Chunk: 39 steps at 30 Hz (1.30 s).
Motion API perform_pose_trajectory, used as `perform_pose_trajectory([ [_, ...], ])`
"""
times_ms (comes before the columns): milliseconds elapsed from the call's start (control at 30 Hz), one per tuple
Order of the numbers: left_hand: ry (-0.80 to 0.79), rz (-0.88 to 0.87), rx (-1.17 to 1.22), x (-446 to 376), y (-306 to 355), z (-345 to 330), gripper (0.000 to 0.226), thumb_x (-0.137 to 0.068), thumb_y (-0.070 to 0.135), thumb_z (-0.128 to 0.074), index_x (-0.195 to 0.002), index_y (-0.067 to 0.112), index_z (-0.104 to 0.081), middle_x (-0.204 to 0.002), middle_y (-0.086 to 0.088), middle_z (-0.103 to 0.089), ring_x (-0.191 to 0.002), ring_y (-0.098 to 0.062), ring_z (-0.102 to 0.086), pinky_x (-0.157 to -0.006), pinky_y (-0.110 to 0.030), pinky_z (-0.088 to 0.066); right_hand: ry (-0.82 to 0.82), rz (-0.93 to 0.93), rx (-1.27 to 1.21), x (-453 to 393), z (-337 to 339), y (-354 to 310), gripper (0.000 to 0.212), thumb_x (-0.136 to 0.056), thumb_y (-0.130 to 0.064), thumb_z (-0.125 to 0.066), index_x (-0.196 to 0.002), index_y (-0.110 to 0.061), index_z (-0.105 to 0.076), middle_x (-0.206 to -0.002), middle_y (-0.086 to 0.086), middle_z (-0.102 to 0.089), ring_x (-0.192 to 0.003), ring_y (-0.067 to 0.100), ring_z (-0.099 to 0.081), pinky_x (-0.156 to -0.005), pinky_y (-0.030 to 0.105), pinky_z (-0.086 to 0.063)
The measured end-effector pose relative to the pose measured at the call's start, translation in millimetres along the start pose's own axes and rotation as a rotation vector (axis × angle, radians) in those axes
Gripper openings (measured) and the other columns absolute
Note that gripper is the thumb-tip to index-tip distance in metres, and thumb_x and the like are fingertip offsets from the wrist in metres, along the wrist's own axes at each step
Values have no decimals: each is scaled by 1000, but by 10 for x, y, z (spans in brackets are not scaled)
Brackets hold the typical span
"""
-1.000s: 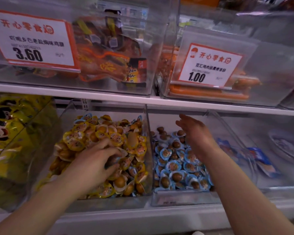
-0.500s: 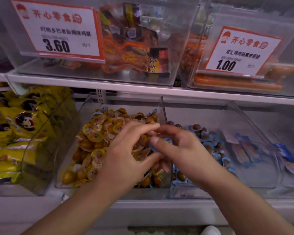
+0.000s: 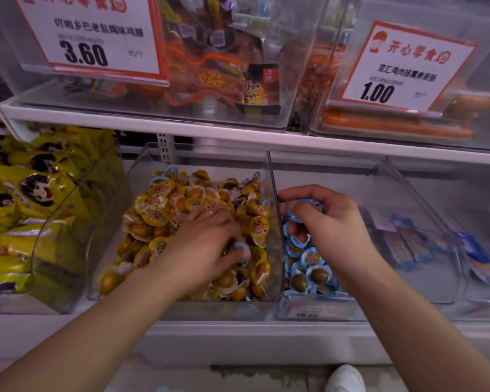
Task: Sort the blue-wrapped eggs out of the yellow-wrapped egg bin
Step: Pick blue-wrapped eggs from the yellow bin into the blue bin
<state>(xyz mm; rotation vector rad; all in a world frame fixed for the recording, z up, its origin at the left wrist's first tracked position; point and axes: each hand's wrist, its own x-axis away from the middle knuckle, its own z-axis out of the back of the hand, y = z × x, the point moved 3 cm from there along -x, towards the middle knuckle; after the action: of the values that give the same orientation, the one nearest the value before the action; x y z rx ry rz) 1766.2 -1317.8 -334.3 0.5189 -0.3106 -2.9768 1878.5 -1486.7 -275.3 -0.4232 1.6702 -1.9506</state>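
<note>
Our right hand [image 3: 327, 222] grips blue-wrapped eggs [image 3: 301, 208] over the blue bin [image 3: 317, 308]. Left hand [image 3: 207, 244] digs in the yellow bin [image 3: 181, 305], thumb & fingers pinching another blue-wrapped egg [image 3: 241, 248]. Risk: loose grip, eggs drop back w/ the yellows.

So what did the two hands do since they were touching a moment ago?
They parted. The right hand carried blue-wrapped eggs over the blue bin, gripping them. The left hand went back down into the yellow bin, a blue wrapper by its thumb. Bins, shelf and price tags stayed put.
</note>
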Motion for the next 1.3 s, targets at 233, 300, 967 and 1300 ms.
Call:
perform_pose_trajectory([
  [233, 422, 219, 681, 26, 172, 466, 27, -82, 61, -67, -86, 34, -68, -86, 11, -68, -80, -6, -64, -66, -24, -51, -150, -13, -1, 50, -24, -72, 24, -90, -43, -59, -97, -26, -76, -63, 0, -65, -52, 13, -54, -47, 24, -40],
  [300, 443, 144, 685, 50, 380, 523, 23, -78, 60, -70, -83, 37, -68, -80, 13, -67, -74, -6, -63, -59, -14, -45, -351, -67, -52, 112, -96, -114, 45, -84, -62, -58, -105, -26, -74, -73, 0, -65, -57, 12, -54, -44, 19, -38],
  [967, -297, -69, -284, -106, 170, -231, 81, -70, 47, -67, -141, 30, -31, -135, 3, -43, -123, -23, -45, -101, -37, -29, -18, -66, -59, -5, 69, 90, 18, -85, -33, -64, -74, -22, -75, -62, 4, -55, -48, 16, -45, -40, 19, -33],
  [1300, -296, -122, -502, -111, 292, -298, 52, -81, 39, -64, -131, 28, -52, -131, -4, -47, -111, -29, -55, -97, -38, -28, 15, -73, -76, 12, 71, 64, 23, -94, -22, -62, -74, -18, -74, -59, 6, -52, -45, 15, -46, -40, 19, -35],
])
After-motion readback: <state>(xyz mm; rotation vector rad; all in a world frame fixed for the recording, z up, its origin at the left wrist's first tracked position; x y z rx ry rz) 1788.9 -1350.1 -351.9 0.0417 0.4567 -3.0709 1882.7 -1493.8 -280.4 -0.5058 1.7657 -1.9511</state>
